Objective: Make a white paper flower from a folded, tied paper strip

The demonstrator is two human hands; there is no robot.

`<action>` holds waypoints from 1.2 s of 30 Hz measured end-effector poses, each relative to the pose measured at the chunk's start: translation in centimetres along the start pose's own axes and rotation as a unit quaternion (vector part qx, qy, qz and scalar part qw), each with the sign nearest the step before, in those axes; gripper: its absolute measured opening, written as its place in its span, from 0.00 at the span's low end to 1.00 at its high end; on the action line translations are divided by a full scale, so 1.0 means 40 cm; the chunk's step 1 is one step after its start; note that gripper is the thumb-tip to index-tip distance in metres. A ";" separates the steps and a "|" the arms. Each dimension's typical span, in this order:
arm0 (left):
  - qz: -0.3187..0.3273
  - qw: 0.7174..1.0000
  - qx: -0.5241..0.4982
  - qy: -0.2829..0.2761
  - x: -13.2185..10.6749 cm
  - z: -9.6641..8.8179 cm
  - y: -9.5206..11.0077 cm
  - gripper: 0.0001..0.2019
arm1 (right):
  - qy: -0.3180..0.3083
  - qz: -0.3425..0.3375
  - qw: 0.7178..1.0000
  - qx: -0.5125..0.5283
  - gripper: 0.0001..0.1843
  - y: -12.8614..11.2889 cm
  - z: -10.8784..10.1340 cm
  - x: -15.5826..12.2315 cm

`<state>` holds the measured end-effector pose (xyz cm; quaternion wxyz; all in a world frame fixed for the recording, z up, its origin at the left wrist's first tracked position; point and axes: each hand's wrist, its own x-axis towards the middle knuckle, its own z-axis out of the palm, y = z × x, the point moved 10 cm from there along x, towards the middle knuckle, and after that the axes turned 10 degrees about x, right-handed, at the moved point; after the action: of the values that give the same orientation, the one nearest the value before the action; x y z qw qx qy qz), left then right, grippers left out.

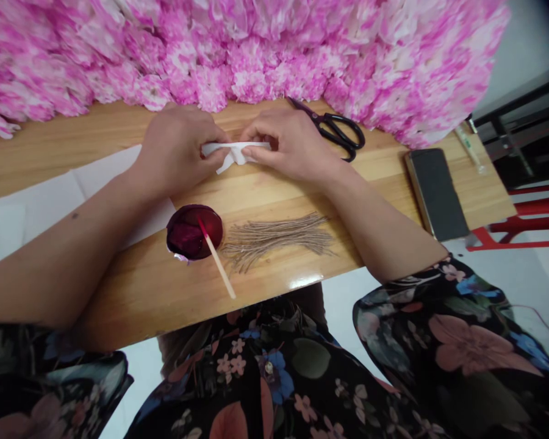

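Observation:
My left hand [180, 146] and my right hand [290, 143] each pinch one end of a small folded strip of white paper [238, 152], with creased folds showing between them. Below the hands sits a round dish of dark red liquid [190, 235], and a wooden stick [219, 268] with a red-stained tip lies across its rim. To the right of the dish, a bundle of thin brown twine pieces [279, 239] is laid on the table. Larger white paper sheets [103, 177] lie partly under my left forearm. Black-handled scissors [341, 131] rest just beyond my right hand.
Pink and white artificial flowers [256, 55] line the back of the wooden table [370, 201]. A dark phone [437, 195] lies near the right edge, with a slender clear tube [470, 146] beyond it. A red stool [489, 238] stands past the table's right end.

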<state>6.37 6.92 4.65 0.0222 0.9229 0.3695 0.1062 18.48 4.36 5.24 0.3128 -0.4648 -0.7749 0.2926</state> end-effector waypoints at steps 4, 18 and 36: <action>0.017 1.000 -0.008 0.004 -0.001 -0.002 -0.008 0.17 | 0.012 0.003 1.000 0.008 0.05 0.017 -0.005 0.002; 0.052 0.997 0.021 0.050 0.003 0.001 -0.004 0.16 | 0.005 0.003 1.000 0.004 0.04 0.010 0.001 0.003; 0.073 0.995 0.059 0.042 -0.010 -0.021 0.005 0.16 | 0.003 0.024 1.000 0.003 0.08 0.035 -0.022 0.001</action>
<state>6.04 6.48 5.43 -0.0561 0.9417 0.3076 0.1242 19.88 5.09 4.77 0.3094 -0.4831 -0.7619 0.3006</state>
